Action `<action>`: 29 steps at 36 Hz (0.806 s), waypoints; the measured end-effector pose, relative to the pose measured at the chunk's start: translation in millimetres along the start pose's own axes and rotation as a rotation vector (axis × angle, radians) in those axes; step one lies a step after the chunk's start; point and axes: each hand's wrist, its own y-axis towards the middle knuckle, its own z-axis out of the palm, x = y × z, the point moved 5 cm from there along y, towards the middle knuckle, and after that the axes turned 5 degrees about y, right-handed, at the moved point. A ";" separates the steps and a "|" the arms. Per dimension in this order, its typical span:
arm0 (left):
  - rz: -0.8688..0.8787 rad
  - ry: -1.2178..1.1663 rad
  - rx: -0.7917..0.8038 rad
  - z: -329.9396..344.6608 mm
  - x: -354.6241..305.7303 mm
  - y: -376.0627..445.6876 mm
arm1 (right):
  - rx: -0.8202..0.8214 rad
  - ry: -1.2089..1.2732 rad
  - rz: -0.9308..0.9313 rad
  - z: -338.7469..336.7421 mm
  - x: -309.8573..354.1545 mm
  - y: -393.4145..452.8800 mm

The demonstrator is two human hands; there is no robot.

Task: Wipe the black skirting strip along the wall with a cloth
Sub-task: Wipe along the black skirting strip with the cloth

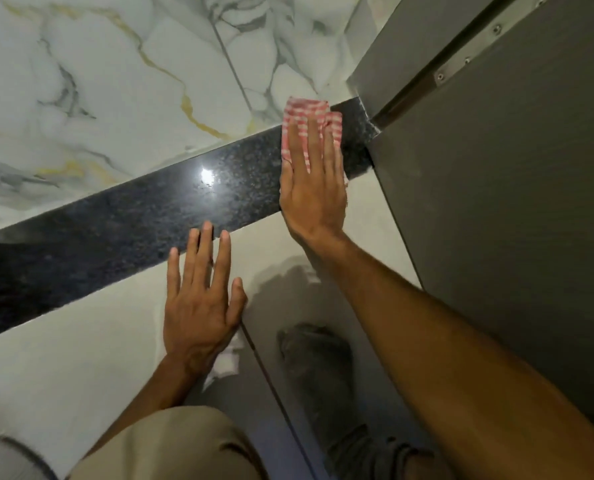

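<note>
The black speckled skirting strip (122, 230) runs diagonally from lower left to upper right between the marbled wall and the pale floor. A red-and-white checked cloth (306, 114) lies flat on the strip near its right end. My right hand (311, 192) presses flat on the cloth with fingers stretched out, the cloth showing past the fingertips. My left hand (202, 299) rests flat on the floor just below the strip, fingers spread, its fingertips reaching the strip's lower edge, holding nothing.
A grey door (496, 220) with a metal hinge plate (468, 57) stands right of the cloth, where the strip ends. White marble wall tiles (115, 81) lie above the strip. My knee in beige cloth (171, 445) is at the bottom.
</note>
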 end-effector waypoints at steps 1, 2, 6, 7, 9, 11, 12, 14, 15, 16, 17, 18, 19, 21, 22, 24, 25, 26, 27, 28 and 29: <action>-0.002 0.000 0.007 -0.6 -0.3 -0.4 | -0.008 0.004 0.007 -1.6 -0.5 -17.0; -0.004 0.001 0.013 -1.4 -0.5 -0.4 | 0.002 0.001 0.038 -3.2 -2.1 -33.9; 0.001 0.011 0.018 -5.5 0.3 3.4 | 0.095 -0.051 0.253 -9.7 -16.5 -62.5; 0.004 0.016 0.019 -5.1 0.6 5.4 | 0.105 -0.050 0.295 -11.8 -20.0 -56.0; 0.010 0.013 0.020 -3.3 0.4 8.6 | 0.117 -0.050 0.341 -15.8 -22.3 -34.5; 0.020 -0.002 0.002 -1.9 -1.4 10.4 | 0.109 -0.040 0.334 -15.6 -15.7 -7.6; 0.019 -0.005 -0.017 -1.7 -1.9 11.1 | 0.110 -0.040 0.301 -12.7 -7.4 4.9; -0.010 0.014 -0.061 -1.5 -0.2 9.6 | 0.134 -0.048 0.177 -1.5 16.6 19.9; -0.041 0.030 -0.081 -1.2 1.3 7.7 | 0.149 -0.043 0.106 4.6 30.0 20.6; -0.079 0.039 -0.098 -1.4 3.7 5.3 | 0.164 -0.035 0.035 9.8 43.7 16.7; -0.121 0.035 -0.111 -2.2 6.4 2.2 | 0.174 -0.030 -0.036 12.9 56.2 8.1; -0.169 0.020 -0.118 -3.4 9.4 -2.0 | 0.182 -0.027 -0.101 14.2 65.3 -4.4; -0.219 0.004 -0.120 -5.1 12.6 -7.7 | 0.193 -0.022 -0.153 14.2 70.4 -20.5; -0.304 -0.010 -0.108 -8.9 17.8 -25.9 | 0.227 -0.022 -0.210 11.2 68.7 -57.8; -0.326 -0.007 -0.096 -10.1 19.4 -37.2 | 0.238 -0.020 -0.220 8.6 63.0 -75.1; -0.343 0.016 -0.056 -12.0 23.2 -62.2 | 0.240 0.005 -0.226 3.2 50.1 -99.5; -0.356 0.024 -0.038 -12.8 27.4 -74.7 | 0.237 0.013 -0.221 1.9 46.3 -105.0; -0.376 0.023 -0.027 -12.9 33.7 -87.7 | 0.230 0.019 -0.208 1.6 46.4 -106.4; -0.401 0.019 -0.026 -13.0 41.1 -100.8 | 0.218 0.021 -0.179 1.9 50.7 -104.8; -0.423 0.025 -0.026 -13.0 47.5 -111.3 | 0.200 0.019 -0.134 1.5 57.1 -99.6; -0.452 0.046 -0.029 -12.7 55.7 -124.4 | 0.183 0.018 -0.088 2.8 69.1 -94.9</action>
